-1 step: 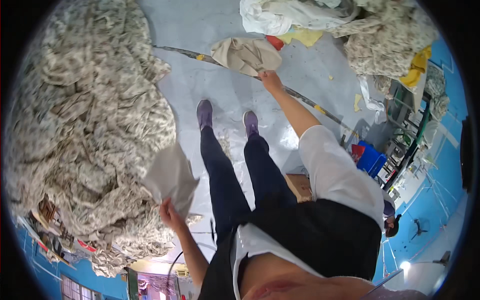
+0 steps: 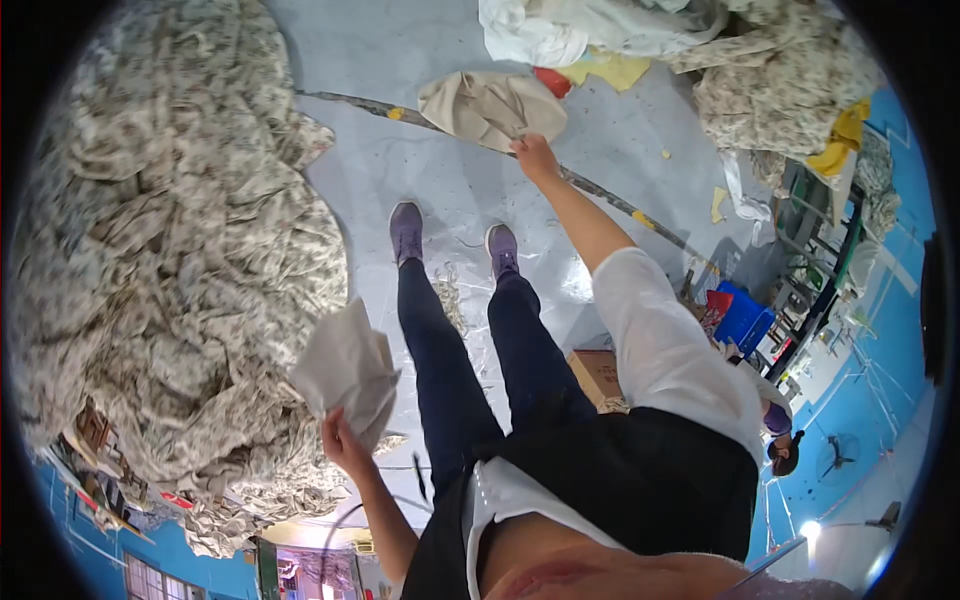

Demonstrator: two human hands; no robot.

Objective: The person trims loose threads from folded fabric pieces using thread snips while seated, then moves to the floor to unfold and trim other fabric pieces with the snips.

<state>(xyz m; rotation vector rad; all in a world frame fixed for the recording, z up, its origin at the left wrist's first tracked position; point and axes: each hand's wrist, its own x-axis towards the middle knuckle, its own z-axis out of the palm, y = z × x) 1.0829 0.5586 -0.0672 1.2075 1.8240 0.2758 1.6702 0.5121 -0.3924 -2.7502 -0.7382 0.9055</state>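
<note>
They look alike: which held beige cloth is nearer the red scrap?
The rounded beige cloth in your right hand; your left hand holds the farther one.

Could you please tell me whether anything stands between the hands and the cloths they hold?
Nothing visible does: the left hand grips the pale cloth, and the right hand the beige cloth, each at its near edge.

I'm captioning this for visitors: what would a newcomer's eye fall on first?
A huge heap of patterned cloth fills the left side. Near the top centre, the right hand grips a beige cloth; lower left, the left hand holds a greyish cloth before the heap's edge.
</note>
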